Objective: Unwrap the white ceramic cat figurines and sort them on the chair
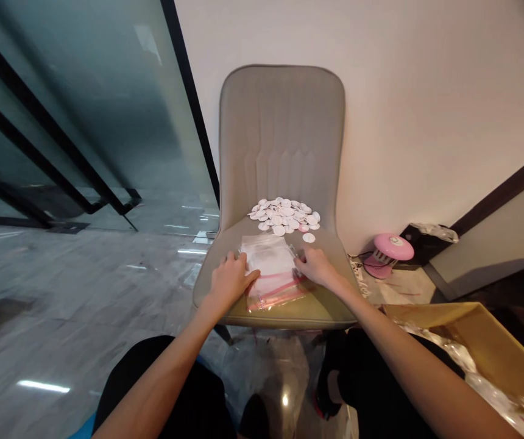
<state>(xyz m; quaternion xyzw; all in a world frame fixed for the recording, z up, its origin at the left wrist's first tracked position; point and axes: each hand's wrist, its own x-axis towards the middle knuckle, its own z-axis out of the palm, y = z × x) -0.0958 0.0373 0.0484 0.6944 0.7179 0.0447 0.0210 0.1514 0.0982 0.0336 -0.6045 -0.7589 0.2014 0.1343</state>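
Observation:
A clear plastic zip bag (pixel 266 268) with red zip strips lies flat on the seat of a grey upholstered chair (pixel 281 134), with more clear plastic layered under or inside it. My left hand (pixel 231 281) grips the bag's left edge, fingers over the plastic. My right hand (pixel 315 267) holds its upper right corner between the fingertips. Just beyond the bag sits a heap of several round white discs with pink on some (pixel 284 214). One loose disc (pixel 308 238) lies apart from the heap, close to my right hand.
A glass partition with black frames (pixel 88 116) runs along the left above a polished grey stone floor (pixel 83 317). Right of the chair stand a pink round device (pixel 389 255) and a black bin (pixel 426 241). An open cardboard box (pixel 440 320) holding plastic sits at lower right.

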